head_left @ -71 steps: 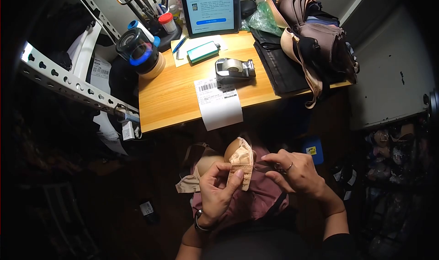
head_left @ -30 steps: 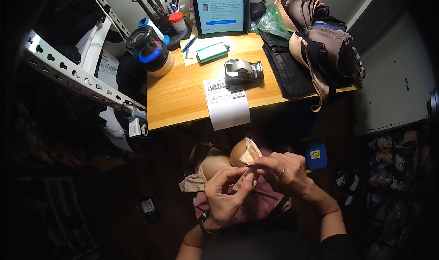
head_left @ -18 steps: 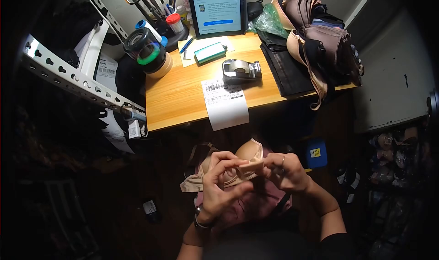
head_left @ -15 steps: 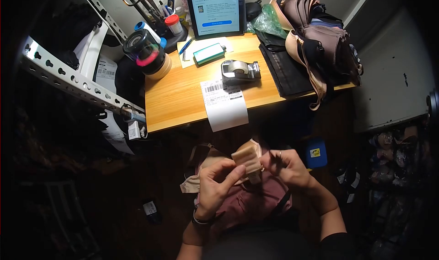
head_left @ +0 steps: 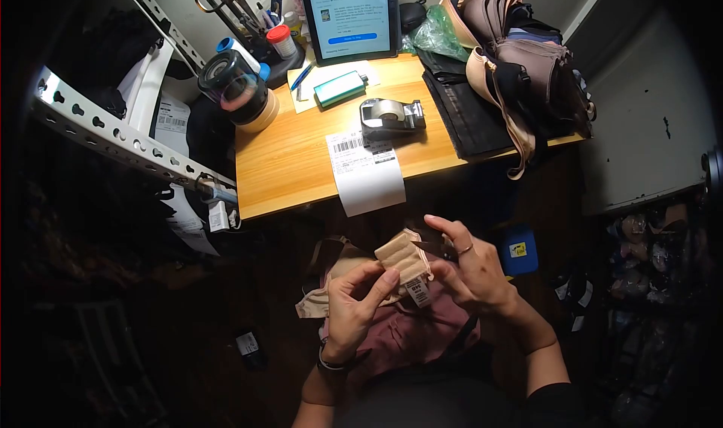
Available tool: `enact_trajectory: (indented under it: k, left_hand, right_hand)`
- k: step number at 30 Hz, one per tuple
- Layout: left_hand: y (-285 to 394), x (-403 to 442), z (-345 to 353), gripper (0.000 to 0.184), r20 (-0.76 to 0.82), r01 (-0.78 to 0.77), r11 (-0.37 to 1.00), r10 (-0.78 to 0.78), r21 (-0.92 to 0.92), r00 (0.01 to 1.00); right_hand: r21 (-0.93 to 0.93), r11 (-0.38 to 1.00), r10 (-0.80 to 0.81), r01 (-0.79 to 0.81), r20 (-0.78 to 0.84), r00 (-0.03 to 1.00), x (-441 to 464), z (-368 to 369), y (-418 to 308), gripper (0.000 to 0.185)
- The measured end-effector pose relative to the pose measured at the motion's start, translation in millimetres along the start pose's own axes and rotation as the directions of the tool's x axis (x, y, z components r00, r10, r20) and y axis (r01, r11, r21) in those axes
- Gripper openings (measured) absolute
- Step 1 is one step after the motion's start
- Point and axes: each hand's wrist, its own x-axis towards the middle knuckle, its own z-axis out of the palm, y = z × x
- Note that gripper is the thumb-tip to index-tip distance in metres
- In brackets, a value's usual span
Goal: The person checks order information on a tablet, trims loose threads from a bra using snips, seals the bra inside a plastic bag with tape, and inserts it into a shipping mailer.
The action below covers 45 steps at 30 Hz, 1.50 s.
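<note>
A beige bra [head_left: 348, 265] lies in my lap, with one end of its back band [head_left: 404, 256] raised between my hands. My left hand [head_left: 354, 296] pinches that band end between thumb and fingers. At the band's right edge, my right hand [head_left: 474, 274] has its thumb and lower fingers against the fabric, with the index finger lifted away. A thin dark strip shows between those fingers, too unclear to name. Below the band hangs a white printed label [head_left: 416, 291]. Mauve cloth [head_left: 399, 330] lies under the bra.
On the wooden desk [head_left: 286, 179] are a tape dispenser [head_left: 392, 119], a shipping label [head_left: 369, 179], a teal box [head_left: 340, 88], a tablet [head_left: 352, 21] and a bra pile [head_left: 527, 59] on black bags [head_left: 456, 112]. A metal shelf [head_left: 143, 142] stands left.
The band end has turned flatter, so the printed label below it reads more clearly. My right hand has shifted slightly, and its index finger has lifted and straightened.
</note>
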Motion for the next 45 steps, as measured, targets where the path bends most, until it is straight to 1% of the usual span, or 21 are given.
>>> enact_trajectory:
  k: [3, 5, 10, 14, 16, 17, 19, 20, 21, 23, 25, 27, 28, 29, 31, 33, 35, 37, 39, 43, 45]
  left_hand:
    - [0.9, 0.2, 3.5, 0.016, 0.021, -0.002, 0.999, 0.002, -0.036, 1.000]
    - [0.5, -1.4, 2.8, 0.018, 0.032, -0.002, 0.999, 0.004, -0.045, 0.999]
    - [2.6, -2.1, -1.9, 0.018, 0.148, 0.011, 1.000, -0.007, -0.025, 0.989]
    - [3.9, -1.8, 0.9, 0.018, 0.129, -0.003, 0.999, 0.009, -0.050, 0.992]
    - [4.6, -1.5, -0.7, 0.018, 0.131, 0.032, 0.998, -0.025, -0.051, 0.991]
    - [3.7, -1.5, -1.6, 0.018, 0.132, 0.032, 0.998, -0.025, -0.051, 0.991]
    - [0.0, -0.8, -4.2, 0.021, 0.138, -0.008, 1.000, 0.007, 0.010, 0.990]
    - [-1.5, 0.4, -2.9, 0.021, 0.138, -0.009, 1.000, 0.008, 0.010, 0.990]
    - [-3.5, 1.7, 0.0, 0.023, 0.084, -0.085, 0.995, 0.080, 0.060, 0.993]
    - [-7.6, 2.2, -0.4, 0.031, -0.028, -0.139, 0.969, 0.148, 0.206, 0.989]
    - [-6.3, 1.1, 2.3, 0.035, 0.067, 0.104, 0.957, -0.089, -0.272, 0.994]
    - [-4.1, -2.7, 4.9, 0.032, 0.104, 0.143, 0.873, -0.106, -0.466, 0.989]
    - [-5.7, -0.8, 1.9, 0.028, 0.067, -0.013, 0.994, 0.021, -0.108, 0.998]
    - [-6.2, 1.1, 0.4, 0.025, 0.080, -0.167, 0.949, 0.151, 0.268, 0.985]
    - [1.0, -1.1, 7.4, 0.021, -0.013, -0.185, 0.932, 0.199, 0.312, 0.980]
    - [-7.7, -1.8, 2.5, 0.028, 0.015, -0.404, 0.757, 0.463, 0.514, 0.886]
    - [-2.6, -5.0, 3.3, 0.032, 0.014, -0.427, 0.739, 0.493, 0.521, 0.870]
    - [-1.3, -6.7, 0.7, 0.030, 0.114, -0.545, 0.578, 0.616, 0.607, 0.780]
    - [-1.5, -8.7, 0.4, 0.031, 0.111, -0.542, 0.583, 0.612, 0.605, 0.783]
    - [-1.4, -8.4, -5.0, 0.036, 0.267, -0.639, 0.383, 0.678, 0.667, 0.685]
    - [-3.8, -7.7, -7.1, 0.036, 0.358, -0.679, 0.220, 0.715, 0.700, 0.600]
  right_hand:
    - [-0.329, 0.924, -0.187, 0.195, 0.056, 0.981, 3.6, -3.9, 2.2, 0.036]
    - [-0.333, 0.925, -0.176, 0.184, 0.054, 0.983, 4.2, -2.3, 1.3, 0.033]
    - [-0.271, 0.943, -0.191, 0.193, 0.036, 0.981, 5.7, -1.1, 5.5, 0.025]
    - [-0.251, 0.957, -0.139, 0.145, 0.040, 0.989, 4.9, -2.0, 5.0, 0.025]
    - [0.070, 0.998, -0.005, 0.008, -0.044, 0.999, 2.7, 1.2, 6.9, 0.031]
    - [0.069, 0.998, -0.005, 0.008, -0.045, 0.999, 2.1, 0.7, 6.0, 0.031]
    - [0.238, 0.970, 0.016, -0.052, 0.150, 0.989, 1.8, -1.8, 1.4, 0.033]
    - [0.125, 0.990, 0.025, -0.059, 0.253, 0.967, -0.2, -8.6, -0.2, 0.029]
    - [0.111, 0.992, -0.071, 0.053, 0.170, 0.983, -1.1, -5.2, -0.5, 0.026]
    - [-0.220, 0.898, -0.385, 0.381, 0.029, 0.923, -3.7, -1.9, 8.2, 0.029]
    - [-0.433, 0.763, -0.495, 0.480, 0.087, 0.865, -7.9, 0.1, 4.2, 0.038]
    - [-0.468, 0.723, -0.505, 0.508, 0.144, 0.851, -13.1, 8.0, 5.9, 0.042]
    - [-0.462, 0.753, -0.398, 0.468, 0.246, 0.884, -20.0, 4.6, 5.8, 0.042]
    - [-0.461, 0.754, -0.399, 0.468, 0.246, 0.883, -18.6, 5.9, 3.5, 0.042]
    - [-0.057, 0.987, -0.149, 0.152, 0.059, 0.987, -14.5, 8.2, -4.3, 0.041]
    - [-0.056, 0.991, -0.121, 0.124, 0.060, 0.991, -12.8, -1.7, -6.4, 0.039]
    - [-0.158, 0.984, -0.057, 0.085, 0.171, 0.984, -12.1, -7.7, -6.8, 0.035]
    - [-0.165, 0.980, -0.090, 0.115, 0.149, 0.985, -10.8, -6.3, -6.2, 0.033]
    - [-0.227, 0.963, -0.104, 0.145, 0.184, 0.977, -7.8, -7.3, -9.0, 0.029]
    - [-0.248, 0.953, -0.133, 0.175, 0.176, 0.975, -4.9, -5.7, -8.4, 0.027]
    - [-0.235, 0.959, -0.111, 0.157, 0.197, 0.974, -4.8, -6.2, -7.6, 0.025]
